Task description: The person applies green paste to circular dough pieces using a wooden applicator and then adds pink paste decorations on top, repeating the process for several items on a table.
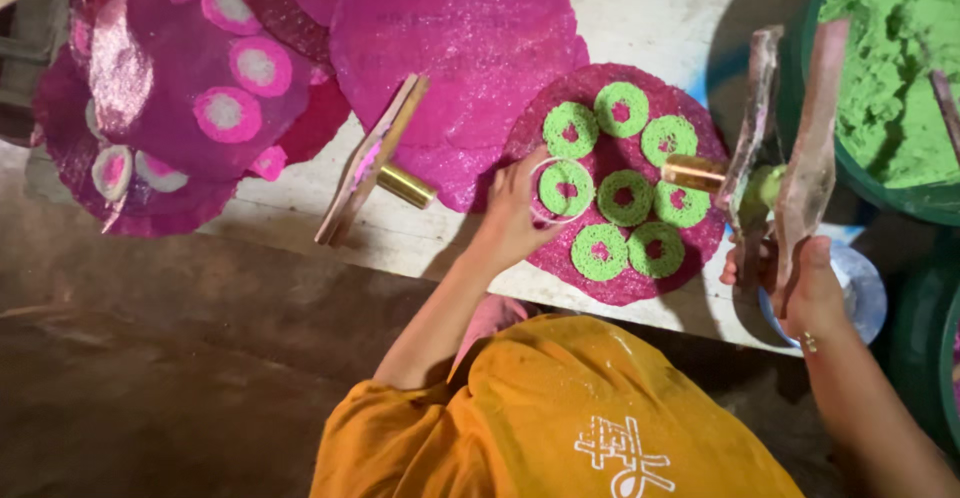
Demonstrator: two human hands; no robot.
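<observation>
your right hand (800, 283) is wrapped around a wooden press (775, 138) with a brass tube (692, 171), its tip over the pink disc (690, 248). your left hand (515, 220) pinches a clear ring (558, 190) around one green ring (566, 188) on that disc. farther off lie a second wooden press (372, 158), stacked pink sheets (450, 38) and a tub of green paste (885, 68).

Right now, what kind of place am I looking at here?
Probably a small handcraft food workshop. A pink disc lies on the white work table with green rings pressed onto it, a tub of green paste stands beside it, and finished pink sheets are stacked at the far end.
</observation>
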